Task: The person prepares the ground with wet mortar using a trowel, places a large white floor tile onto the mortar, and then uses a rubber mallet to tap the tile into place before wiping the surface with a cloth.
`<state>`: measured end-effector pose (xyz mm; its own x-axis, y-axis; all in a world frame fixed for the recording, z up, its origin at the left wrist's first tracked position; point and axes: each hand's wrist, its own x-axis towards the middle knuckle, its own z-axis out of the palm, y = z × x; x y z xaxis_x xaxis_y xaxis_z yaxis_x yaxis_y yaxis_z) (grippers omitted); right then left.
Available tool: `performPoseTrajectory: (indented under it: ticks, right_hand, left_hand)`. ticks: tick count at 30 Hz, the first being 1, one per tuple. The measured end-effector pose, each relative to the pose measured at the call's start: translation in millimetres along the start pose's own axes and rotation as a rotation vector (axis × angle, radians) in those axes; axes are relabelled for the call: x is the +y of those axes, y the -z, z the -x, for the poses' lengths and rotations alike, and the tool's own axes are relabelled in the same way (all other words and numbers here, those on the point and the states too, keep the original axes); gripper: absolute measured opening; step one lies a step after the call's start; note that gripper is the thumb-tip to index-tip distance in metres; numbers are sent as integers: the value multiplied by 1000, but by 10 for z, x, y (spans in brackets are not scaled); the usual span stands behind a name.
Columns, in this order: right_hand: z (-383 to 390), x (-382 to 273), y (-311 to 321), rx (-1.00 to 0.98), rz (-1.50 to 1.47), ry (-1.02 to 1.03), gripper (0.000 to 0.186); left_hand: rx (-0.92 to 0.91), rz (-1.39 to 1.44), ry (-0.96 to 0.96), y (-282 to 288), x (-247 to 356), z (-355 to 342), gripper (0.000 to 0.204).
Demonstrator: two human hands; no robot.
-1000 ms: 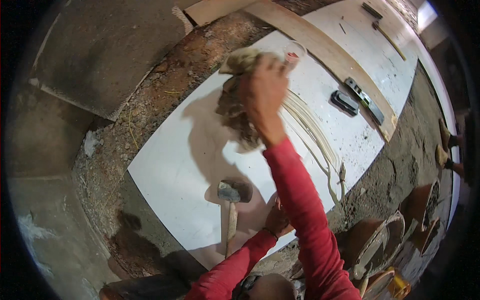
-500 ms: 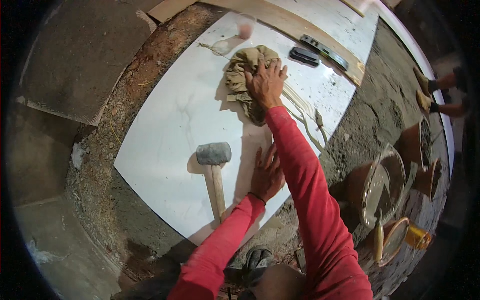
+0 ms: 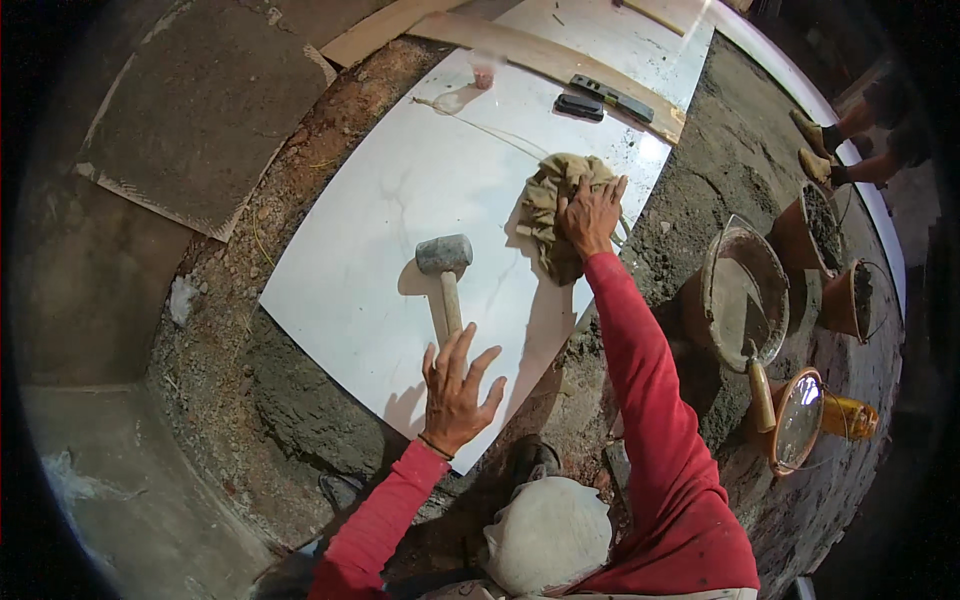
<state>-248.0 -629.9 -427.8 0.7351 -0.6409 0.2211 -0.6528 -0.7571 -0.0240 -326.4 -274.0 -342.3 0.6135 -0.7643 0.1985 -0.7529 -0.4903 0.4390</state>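
My right hand (image 3: pixel 592 217) has hold of a bunched olive-brown rag (image 3: pixel 552 200), pressing it down near the right edge of a large white tile (image 3: pixel 350 250). The rag hides the tile surface beneath it. My left hand (image 3: pixel 458 395) hovers over the tile's near end with its fingers spread and nothing in it. Just beyond those fingertips lies a rubber mallet (image 3: pixel 445 256), its grey head pointing away and its wooden handle running toward my left hand.
A spirit level (image 3: pixel 612 98) and a black block-shaped tool (image 3: pixel 579 107) lie by a wooden board (image 3: pixel 540 60) at the far end. On the right, wet mortar (image 3: pixel 690 170) borders buckets (image 3: pixel 745 290) and a trowel handle (image 3: pixel 761 395). Another person's feet (image 3: pixel 815 150) stand far right.
The rag and my right hand have moved toward the tile's right edge, and most greyish streaks there no longer show. My left hand has lifted from the tile and moved left toward the mallet handle.
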Motion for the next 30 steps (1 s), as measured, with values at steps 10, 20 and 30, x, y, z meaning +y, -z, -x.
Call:
performPoseTrajectory:
  ticks: [10,20,30]
  right_hand:
    - [667,69,266,-83,54,162,70]
    - [1683,-445,1479,-343,-973,-109,46]
    - [2249,-524,1450,-162,-900,183,44]
  left_hand:
    - [77,237,38,-268,258,-262,57]
    - [125,653,-124,-278,11,-893,121]
    - [176,1494,850,-512,-134,-864,33]
